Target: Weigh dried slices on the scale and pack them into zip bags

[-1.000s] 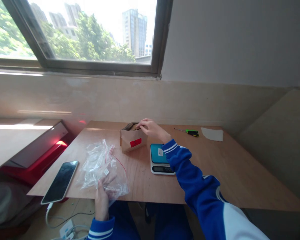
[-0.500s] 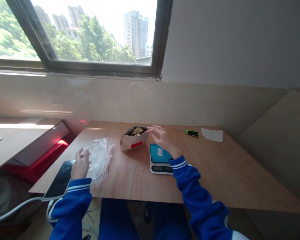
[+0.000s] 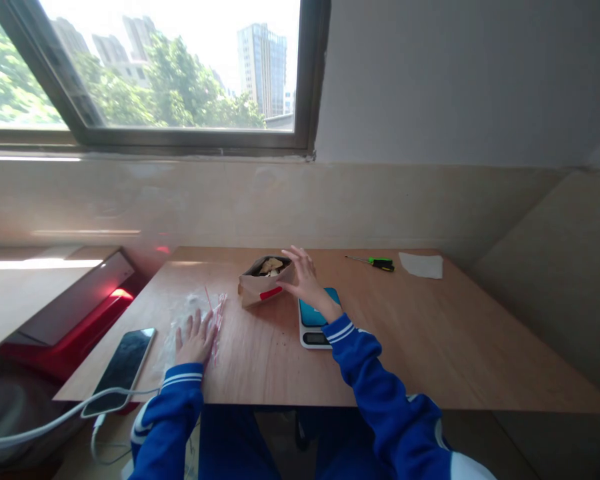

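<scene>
My left hand (image 3: pixel 196 339) lies flat, fingers spread, on a pile of clear zip-lock bags (image 3: pixel 173 337) with red seal lines. The bags are pressed against the table and partly hidden under the palm. My right hand (image 3: pixel 305 280) curves around the right end of a brown paper bag (image 3: pixel 255 291), thumb in front near its red label, fingers apart above its rim. Whether the thumb touches the paper, I cannot tell. The bag stands with its top open, and pale tan dried pieces (image 3: pixel 271 267) show inside. Below my right forearm sits a kitchen scale (image 3: pixel 311 317) with a blue-green platform.
A phone (image 3: pixel 123 367) with a white cable (image 3: pixel 55 427) attached lies at the table's left front edge. Toward the back right are a green-and-black screwdriver (image 3: pixel 380 263) and a piece of white paper (image 3: pixel 421 265). A second table (image 3: pixel 30 287) stands on the left.
My left hand has come down and rightward onto the zip-lock bags, flattening them. My right hand has moved slightly left, its thumb now in front of the paper bag.
</scene>
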The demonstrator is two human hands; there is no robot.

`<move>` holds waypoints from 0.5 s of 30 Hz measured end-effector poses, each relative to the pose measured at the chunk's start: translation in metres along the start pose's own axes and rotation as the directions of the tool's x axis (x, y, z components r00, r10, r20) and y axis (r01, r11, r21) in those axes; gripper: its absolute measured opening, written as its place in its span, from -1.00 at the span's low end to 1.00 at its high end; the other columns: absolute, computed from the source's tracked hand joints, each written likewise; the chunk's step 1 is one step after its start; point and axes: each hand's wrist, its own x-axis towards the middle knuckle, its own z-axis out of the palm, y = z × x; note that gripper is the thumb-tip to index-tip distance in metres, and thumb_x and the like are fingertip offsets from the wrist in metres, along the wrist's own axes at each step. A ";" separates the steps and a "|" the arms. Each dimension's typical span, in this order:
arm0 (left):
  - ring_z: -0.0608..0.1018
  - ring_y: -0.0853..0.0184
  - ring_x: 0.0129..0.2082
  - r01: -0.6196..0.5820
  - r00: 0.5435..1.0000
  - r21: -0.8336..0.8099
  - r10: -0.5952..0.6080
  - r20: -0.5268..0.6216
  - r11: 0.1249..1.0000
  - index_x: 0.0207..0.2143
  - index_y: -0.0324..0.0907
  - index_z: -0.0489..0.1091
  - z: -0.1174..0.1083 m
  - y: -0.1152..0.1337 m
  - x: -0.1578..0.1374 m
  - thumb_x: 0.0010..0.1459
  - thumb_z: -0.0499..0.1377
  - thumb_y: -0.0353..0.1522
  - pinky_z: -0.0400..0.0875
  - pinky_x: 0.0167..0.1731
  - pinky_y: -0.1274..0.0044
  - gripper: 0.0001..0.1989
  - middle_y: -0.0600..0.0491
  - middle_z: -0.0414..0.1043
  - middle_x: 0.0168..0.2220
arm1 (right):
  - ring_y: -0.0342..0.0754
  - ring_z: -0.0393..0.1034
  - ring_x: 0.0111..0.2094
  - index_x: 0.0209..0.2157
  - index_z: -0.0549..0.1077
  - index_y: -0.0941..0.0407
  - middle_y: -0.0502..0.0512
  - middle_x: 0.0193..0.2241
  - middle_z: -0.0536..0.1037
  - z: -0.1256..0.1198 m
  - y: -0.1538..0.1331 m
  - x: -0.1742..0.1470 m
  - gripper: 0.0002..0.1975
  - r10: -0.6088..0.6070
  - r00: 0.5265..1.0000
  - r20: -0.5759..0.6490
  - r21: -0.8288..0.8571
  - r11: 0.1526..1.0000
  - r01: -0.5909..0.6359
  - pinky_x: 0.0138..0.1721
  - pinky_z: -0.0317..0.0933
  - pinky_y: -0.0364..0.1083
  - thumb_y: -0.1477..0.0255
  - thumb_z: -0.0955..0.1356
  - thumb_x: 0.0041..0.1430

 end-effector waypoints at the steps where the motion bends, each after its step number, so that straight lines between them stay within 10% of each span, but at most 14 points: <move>1: 0.09 0.03 0.35 0.013 1.000 0.006 -0.013 0.022 1.000 0.27 -0.08 0.18 0.006 -0.004 0.001 0.31 -0.11 -0.24 -0.08 0.23 0.02 -0.50 -0.14 0.03 0.35 | 0.16 -0.12 0.34 0.25 0.11 0.03 0.26 0.27 0.11 0.002 0.000 0.000 -0.30 0.007 1.000 0.002 -0.007 1.000 -0.007 0.29 -0.15 0.18 0.24 0.41 0.14; 15: -0.06 0.16 0.39 0.061 0.993 0.052 -0.066 0.099 0.997 0.32 -0.01 0.04 0.021 -0.018 0.008 0.34 -0.19 -0.18 -0.20 0.29 0.11 -0.47 0.03 -0.16 0.40 | 0.12 0.20 0.11 0.03 0.33 0.10 0.22 0.05 0.36 0.026 -0.008 -0.015 -0.63 0.095 0.981 -0.169 -0.212 0.969 -0.130 0.09 0.10 0.06 0.43 0.37 0.19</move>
